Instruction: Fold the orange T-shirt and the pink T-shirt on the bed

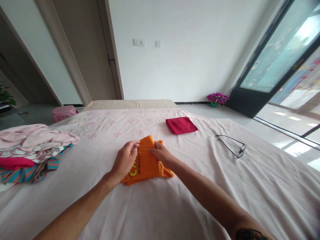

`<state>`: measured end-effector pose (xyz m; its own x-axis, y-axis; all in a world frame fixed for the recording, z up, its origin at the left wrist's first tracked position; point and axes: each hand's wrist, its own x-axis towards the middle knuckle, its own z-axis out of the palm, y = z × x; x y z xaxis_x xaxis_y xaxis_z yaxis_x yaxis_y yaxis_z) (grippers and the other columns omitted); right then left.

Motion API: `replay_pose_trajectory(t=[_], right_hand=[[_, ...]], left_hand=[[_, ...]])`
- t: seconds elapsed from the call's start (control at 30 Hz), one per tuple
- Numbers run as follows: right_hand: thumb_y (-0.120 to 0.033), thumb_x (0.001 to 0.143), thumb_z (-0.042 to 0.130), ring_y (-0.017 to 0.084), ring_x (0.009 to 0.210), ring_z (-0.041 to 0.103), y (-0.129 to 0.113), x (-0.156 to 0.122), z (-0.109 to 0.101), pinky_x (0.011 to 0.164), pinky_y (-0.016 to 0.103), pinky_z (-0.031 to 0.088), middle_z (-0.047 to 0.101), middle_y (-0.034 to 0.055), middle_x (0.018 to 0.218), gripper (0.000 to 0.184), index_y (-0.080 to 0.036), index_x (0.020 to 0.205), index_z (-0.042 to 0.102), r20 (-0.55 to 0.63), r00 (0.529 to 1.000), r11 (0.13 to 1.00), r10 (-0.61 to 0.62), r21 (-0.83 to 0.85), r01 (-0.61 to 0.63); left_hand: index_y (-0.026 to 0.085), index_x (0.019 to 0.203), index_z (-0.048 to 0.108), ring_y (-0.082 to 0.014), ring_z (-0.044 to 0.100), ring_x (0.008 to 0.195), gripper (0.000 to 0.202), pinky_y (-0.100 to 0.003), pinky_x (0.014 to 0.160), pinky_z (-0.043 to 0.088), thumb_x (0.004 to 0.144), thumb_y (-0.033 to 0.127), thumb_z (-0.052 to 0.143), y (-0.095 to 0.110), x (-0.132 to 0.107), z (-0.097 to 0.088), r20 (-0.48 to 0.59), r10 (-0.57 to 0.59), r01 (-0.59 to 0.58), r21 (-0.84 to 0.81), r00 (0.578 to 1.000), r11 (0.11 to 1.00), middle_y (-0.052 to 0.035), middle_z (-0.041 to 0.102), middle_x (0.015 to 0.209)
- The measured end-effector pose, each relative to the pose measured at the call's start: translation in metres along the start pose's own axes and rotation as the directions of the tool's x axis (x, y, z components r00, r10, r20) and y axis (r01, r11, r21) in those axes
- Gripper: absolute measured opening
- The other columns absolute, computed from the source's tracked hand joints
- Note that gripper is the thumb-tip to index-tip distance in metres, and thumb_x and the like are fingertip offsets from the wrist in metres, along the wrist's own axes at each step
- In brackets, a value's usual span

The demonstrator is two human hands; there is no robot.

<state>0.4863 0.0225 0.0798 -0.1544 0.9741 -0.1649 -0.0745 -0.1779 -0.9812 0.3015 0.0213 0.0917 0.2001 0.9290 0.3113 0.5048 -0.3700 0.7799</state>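
An orange T-shirt (pixel 149 165) with yellow and dark lettering lies folded into a compact shape on the sheet-covered bed (pixel 150 213). At its left edge, my left hand (pixel 126 158) has curled fingers on the cloth, covering part of the print. My right hand (pixel 162 153) grips the upper right edge, thumb on top and fingers hidden behind the fabric. Layered folds stick out below the right hand. Beyond it, a folded red cloth (pixel 181 125) rests flat, apart from both hands.
On the left is a loose heap of clothes (pixel 32 143), pink, white and striped. Black-framed glasses (pixel 240 151) lie open on the right. Past the bed are a pink plastic stool (pixel 64 112), purple flowers (pixel 217 98) in a green pot, and a glass door (pixel 265 73).
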Motion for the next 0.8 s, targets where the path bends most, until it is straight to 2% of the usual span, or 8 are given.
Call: replay_pose_trajectory(t=[0.13,0.27,0.33,0.5,0.57,0.67,0.73,0.8], right_hand=[[-0.018,0.068,0.056,0.017,0.068,0.064,0.000,-0.003,-0.012,0.062,0.026,0.052,0.066,-0.0007,0.073,0.020,-0.018,0.088,0.059,-0.042,0.997,0.997,-0.059,-0.053,0.057],[-0.020,0.067,0.058,0.019,0.074,0.066,0.005,-0.003,-0.021,0.066,0.028,0.053,0.068,-0.0001,0.078,0.024,-0.018,0.092,0.059,-0.085,0.994,0.997,-0.064,-0.044,0.060],[-0.021,0.068,0.058,0.020,0.076,0.067,0.010,-0.002,-0.024,0.069,0.030,0.054,0.068,0.0001,0.079,0.027,-0.018,0.095,0.059,-0.069,0.996,0.999,-0.047,-0.007,0.047],[-0.022,0.066,0.061,0.020,0.076,0.067,0.020,0.002,-0.025,0.069,0.032,0.055,0.068,0.0004,0.080,0.027,-0.019,0.093,0.058,-0.081,0.997,1.000,0.002,-0.022,-0.003],[-0.022,0.066,0.060,0.020,0.074,0.067,0.020,0.002,-0.024,0.068,0.032,0.055,0.067,0.0005,0.079,0.026,-0.019,0.091,0.057,-0.099,0.995,0.999,0.013,-0.033,-0.017],[-0.020,0.066,0.059,0.020,0.071,0.066,0.013,0.002,-0.017,0.065,0.031,0.054,0.066,0.0000,0.073,0.022,-0.019,0.088,0.057,-0.115,0.993,1.000,0.026,0.014,-0.024],[-0.020,0.068,0.059,0.019,0.068,0.066,0.003,0.002,-0.007,0.065,0.031,0.054,0.065,0.0001,0.071,0.021,-0.018,0.089,0.057,-0.114,0.993,0.997,0.035,0.078,-0.026],[-0.020,0.069,0.060,0.020,0.068,0.066,-0.012,0.004,0.011,0.066,0.032,0.055,0.066,0.0008,0.073,0.024,-0.017,0.092,0.059,-0.098,0.995,0.989,0.027,0.145,-0.012]], left_hand=[[0.015,0.134,0.053,-0.0265,0.046,0.137,0.044,-0.048,0.116,0.035,0.094,0.029,0.042,-0.010,-0.013,0.022,0.125,0.152,-0.182,0.292,0.981,0.939,-0.0136,0.056,0.142],[0.017,0.142,0.047,-0.0315,0.038,0.142,0.055,-0.055,0.117,0.032,0.092,0.041,0.052,-0.008,-0.032,0.033,0.228,0.250,-0.329,0.445,0.941,0.833,-0.0139,0.048,0.150],[0.018,0.141,0.047,-0.0334,0.036,0.143,0.063,-0.056,0.117,0.032,0.085,0.042,0.061,-0.009,-0.044,0.029,0.251,0.290,-0.379,0.483,0.924,0.790,-0.0139,0.046,0.151],[0.022,0.136,0.052,-0.0329,0.035,0.143,0.063,-0.056,0.119,0.030,0.075,0.026,0.069,-0.027,-0.072,0.005,0.258,0.352,-0.436,0.505,0.900,0.745,-0.0114,0.049,0.148],[0.022,0.134,0.053,-0.0316,0.037,0.142,0.059,-0.053,0.117,0.033,0.076,0.023,0.067,-0.036,-0.078,-0.002,0.238,0.356,-0.428,0.479,0.904,0.766,-0.0108,0.050,0.147],[0.024,0.136,0.052,-0.0299,0.039,0.141,0.057,-0.051,0.117,0.035,0.081,0.028,0.066,-0.041,-0.082,-0.007,0.180,0.297,-0.344,0.363,0.938,0.866,-0.0101,0.051,0.146],[0.024,0.140,0.047,-0.0290,0.039,0.141,0.061,-0.050,0.118,0.033,0.084,0.037,0.065,-0.035,-0.079,-0.009,0.133,0.187,-0.211,0.202,0.973,0.956,-0.0103,0.048,0.149],[0.024,0.144,0.044,-0.0277,0.039,0.142,0.063,-0.048,0.118,0.032,0.088,0.046,0.059,-0.023,-0.070,-0.016,0.097,0.026,-0.021,-0.051,0.995,0.998,-0.0106,0.045,0.152]])
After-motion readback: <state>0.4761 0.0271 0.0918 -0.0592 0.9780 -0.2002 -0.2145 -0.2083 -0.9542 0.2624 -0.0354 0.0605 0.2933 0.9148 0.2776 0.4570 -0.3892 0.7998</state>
